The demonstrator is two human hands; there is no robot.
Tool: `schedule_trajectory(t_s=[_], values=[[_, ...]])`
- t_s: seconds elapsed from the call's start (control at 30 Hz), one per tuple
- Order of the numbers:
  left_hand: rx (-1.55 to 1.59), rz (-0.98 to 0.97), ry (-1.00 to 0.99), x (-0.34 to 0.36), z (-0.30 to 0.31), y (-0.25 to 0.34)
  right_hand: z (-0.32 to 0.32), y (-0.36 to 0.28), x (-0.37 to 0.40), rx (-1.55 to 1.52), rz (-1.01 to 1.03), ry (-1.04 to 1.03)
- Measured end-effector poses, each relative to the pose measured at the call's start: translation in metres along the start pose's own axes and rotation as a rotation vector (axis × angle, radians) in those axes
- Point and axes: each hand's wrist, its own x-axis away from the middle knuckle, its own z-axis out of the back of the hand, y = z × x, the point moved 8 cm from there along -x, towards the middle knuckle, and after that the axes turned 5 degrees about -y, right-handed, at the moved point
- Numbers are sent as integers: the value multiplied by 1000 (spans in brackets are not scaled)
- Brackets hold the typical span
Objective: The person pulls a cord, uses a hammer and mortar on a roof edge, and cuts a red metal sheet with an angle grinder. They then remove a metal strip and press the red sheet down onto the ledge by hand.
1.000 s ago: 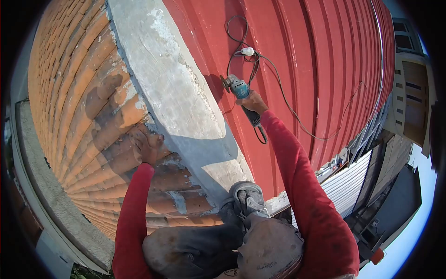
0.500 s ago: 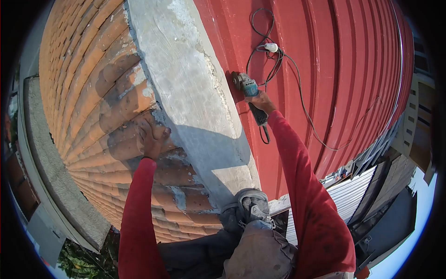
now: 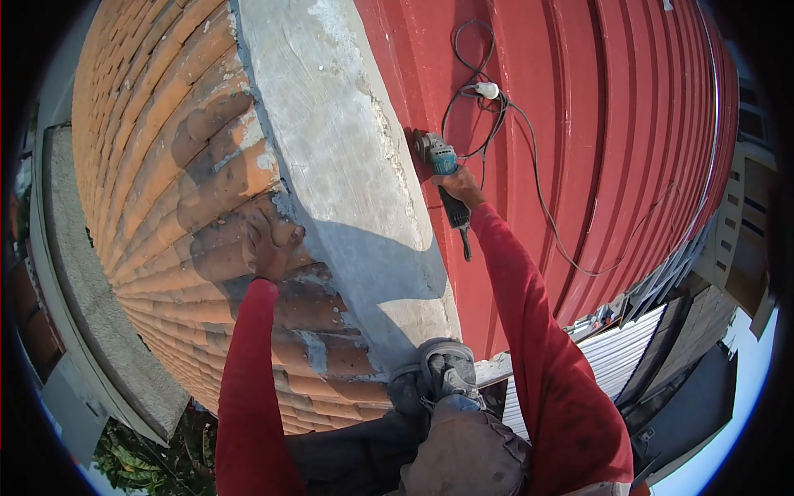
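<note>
My right hand (image 3: 462, 185) is wrapped round the body of an angle grinder (image 3: 443, 159), teal and black. The grinder's disc end lies at the seam between the red metal roof (image 3: 529, 157) and the grey concrete ridge (image 3: 331, 140); whether the disc touches cannot be made out. Over on the orange clay tiles (image 3: 165, 198), my left hand (image 3: 271, 245) rests with its fingers apart, beside the ridge's left edge. It holds nothing.
A dark power cord (image 3: 538, 178) loops across the red roof, with a white plug connection (image 3: 486, 90) on it. My shoe (image 3: 447, 364) stands on the ridge's near end. Beyond the roof's lower edge are corrugated sheets (image 3: 620, 355) and green leaves (image 3: 136, 463).
The view has shifted slightly. My right hand and the grinder have moved a little, and the cord at the grinder's tail now hangs straighter. My left hand stays on the tiles.
</note>
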Motion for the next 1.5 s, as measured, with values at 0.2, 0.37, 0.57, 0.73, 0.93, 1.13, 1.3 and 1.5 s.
schedule_trajectory(t_s=[0.2,0.37,0.57,0.73,0.93,1.13,1.3,1.5], values=[[-12,12,-15,-2,-1,-4,-5,19,-21,70,-7,25],[13,106,-59,6,3,7,2,8,-12,166,-41,74],[32,77,-24,10,6,14,-6,2,-6,65,-79,-72],[55,70,-40,3,2,6,8,-27,22,125,-54,-18],[35,54,-24,5,4,10,2,-12,12,151,-63,-17],[-10,99,-50,12,9,20,4,-1,24,174,-93,77],[27,123,-58,7,2,4,-3,15,34,167,-70,72],[74,106,-43,15,10,21,-9,8,41,43,-59,-9]])
